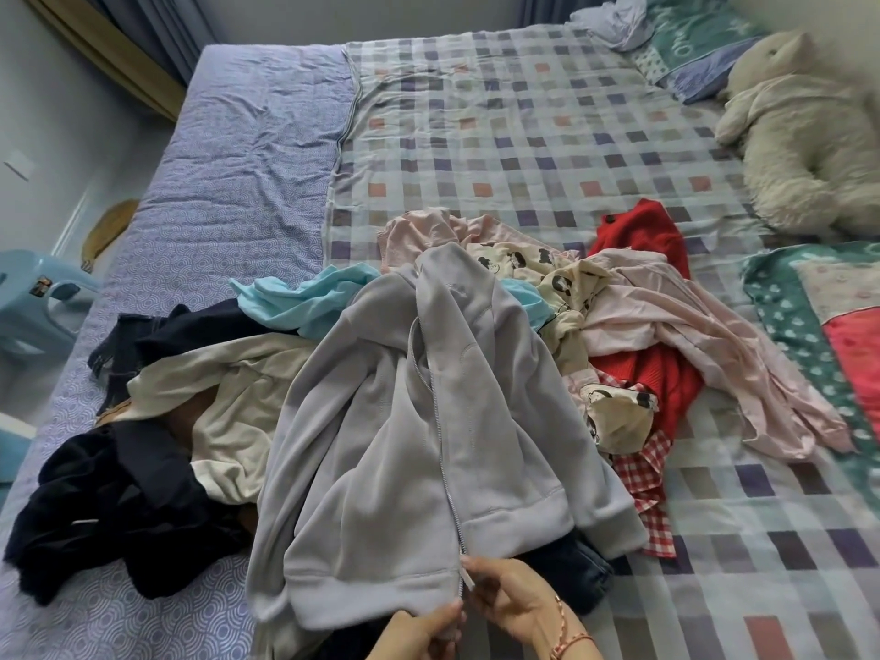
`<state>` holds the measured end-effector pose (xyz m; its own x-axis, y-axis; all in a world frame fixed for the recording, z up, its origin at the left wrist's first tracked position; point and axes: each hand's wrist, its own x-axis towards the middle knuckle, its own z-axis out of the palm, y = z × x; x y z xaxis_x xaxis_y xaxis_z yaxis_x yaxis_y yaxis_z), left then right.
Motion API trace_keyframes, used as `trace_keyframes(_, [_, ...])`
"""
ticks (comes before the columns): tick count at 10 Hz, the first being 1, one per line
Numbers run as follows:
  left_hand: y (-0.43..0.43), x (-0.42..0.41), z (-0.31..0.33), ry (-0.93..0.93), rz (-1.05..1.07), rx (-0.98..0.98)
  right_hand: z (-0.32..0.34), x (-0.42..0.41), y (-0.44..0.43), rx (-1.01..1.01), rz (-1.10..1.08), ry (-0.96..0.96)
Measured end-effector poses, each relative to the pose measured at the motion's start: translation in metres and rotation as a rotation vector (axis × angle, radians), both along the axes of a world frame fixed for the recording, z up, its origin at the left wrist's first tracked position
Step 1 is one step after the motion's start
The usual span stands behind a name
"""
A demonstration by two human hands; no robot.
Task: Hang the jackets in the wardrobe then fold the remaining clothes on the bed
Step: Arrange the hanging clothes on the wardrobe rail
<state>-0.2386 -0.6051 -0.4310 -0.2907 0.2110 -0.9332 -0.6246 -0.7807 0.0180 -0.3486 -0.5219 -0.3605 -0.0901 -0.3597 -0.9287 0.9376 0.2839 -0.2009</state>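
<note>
A pale grey zip-up hooded jacket (pixel 405 421) lies front-up on top of the clothes pile, its hem toward me. My left hand (pixel 419 633) pinches the bottom hem at the zipper's lower end. My right hand (pixel 512 595), with a red cord bracelet at the wrist, pinches the zipper pull just above the hem. Around the jacket lie a cream garment (pixel 228 397), dark navy clothes (pixel 109 507), a light blue top (pixel 305 302), pink garments (pixel 666 335), a cartoon-print piece (pixel 547 273), a red knit (pixel 638 235) and a red checked cloth (pixel 647 478).
The bed has a checked sheet (pixel 524 135) and a purple patterned cover (pixel 238 159) on its left. A white plush toy (pixel 800 135) and pillows (pixel 690 45) lie at the far right, a teal blanket (pixel 809 326) to the right. A blue plastic stool (pixel 33 302) stands left of the bed.
</note>
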Motion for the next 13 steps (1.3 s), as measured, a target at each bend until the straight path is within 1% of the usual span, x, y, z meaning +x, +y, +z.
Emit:
trace_keyframes(1, [-0.015,-0.022,0.045,0.214,-0.335,-0.305,0.001,-0.009,0.002,0.048,0.072,-0.109])
trace_keyframes(2, [-0.008,-0.027,0.083,0.300,0.098,-0.319,0.007,-0.020,0.001,0.085,0.021,-0.178])
trace_keyframes(3, [0.010,-0.009,0.082,0.157,0.176,-0.536,0.018,-0.026,-0.004,0.037,-0.069,-0.217])
trace_keyframes(4, [0.006,-0.020,0.090,0.091,0.193,-0.606,0.021,-0.028,-0.007,0.028,-0.049,-0.145])
trace_keyframes(5, [0.002,-0.028,0.101,0.076,0.145,-0.696,0.025,-0.026,-0.007,0.044,0.037,-0.003])
trace_keyframes(6, [0.004,-0.030,0.101,0.059,0.138,-0.722,0.030,-0.028,-0.003,0.109,0.137,0.132])
trace_keyframes(7, [0.006,-0.032,0.103,0.032,0.132,-0.719,0.033,-0.034,-0.003,0.169,0.232,0.209])
trace_keyframes(8, [0.010,-0.033,0.109,0.001,0.167,-0.704,0.041,-0.041,-0.007,0.178,0.383,0.263])
trace_keyframes(9, [0.011,-0.034,0.113,-0.002,0.198,-0.722,0.046,-0.041,-0.006,0.100,0.460,0.247])
trace_keyframes(10, [0.009,-0.030,0.117,-0.010,0.208,-0.690,0.041,-0.037,0.005,0.004,0.415,0.175])
trace_keyframes(11, [0.008,-0.026,0.118,0.000,0.270,-0.608,0.036,-0.030,0.017,-0.028,0.348,0.097])
trace_keyframes(12, [0.010,-0.024,0.117,-0.012,0.363,-0.582,0.029,-0.021,0.027,-0.065,0.216,0.010])
trace_keyframes(13, [0.016,-0.024,0.121,-0.004,0.410,-0.523,0.023,-0.012,0.032,-0.109,0.093,-0.008])
